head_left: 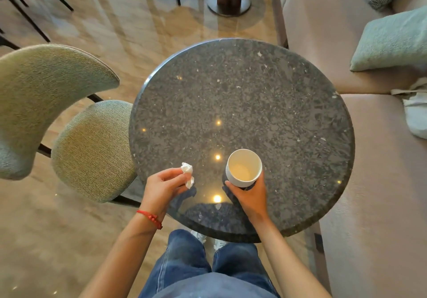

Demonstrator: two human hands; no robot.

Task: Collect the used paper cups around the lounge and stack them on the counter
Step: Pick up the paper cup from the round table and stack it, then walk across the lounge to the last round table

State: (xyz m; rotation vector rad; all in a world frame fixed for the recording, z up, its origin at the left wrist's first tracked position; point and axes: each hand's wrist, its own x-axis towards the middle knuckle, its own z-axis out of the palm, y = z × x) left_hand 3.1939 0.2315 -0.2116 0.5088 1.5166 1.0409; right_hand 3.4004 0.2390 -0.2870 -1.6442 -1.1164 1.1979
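- Green textured fabric covers a chair (pixel 90 149) at far left; its seat edge tucks just under the left rim of the table, and bare polished floor (pixel 115 32) opens out beyond it.
- Left hand (pixel 165 188), a red cord bracelet (pixel 150 218) on its wrist, hovers over the table's near-left edge, its fingers curled and pinching a crumpled white tissue (pixel 187 174).
- Round dark speckled stone table (pixel 265 103) fills the centre, its far half bare and glossy with small light reflections.
- Paper cup (pixel 244 167), white, upright and open-mouthed with a pale inside, sits low over the near part of the tabletop, well inside the rim; whether its base touches the stone cannot be told.
- Right hand (pixel 250 197) grips the cup from the near side, thumb and fingers wrapped round its lower wall.
- Beige sofa (pixel 379 182) runs along the right, its cushion edge just beside the table's right rim, with a pale green pillow (pixel 392 41) further back.
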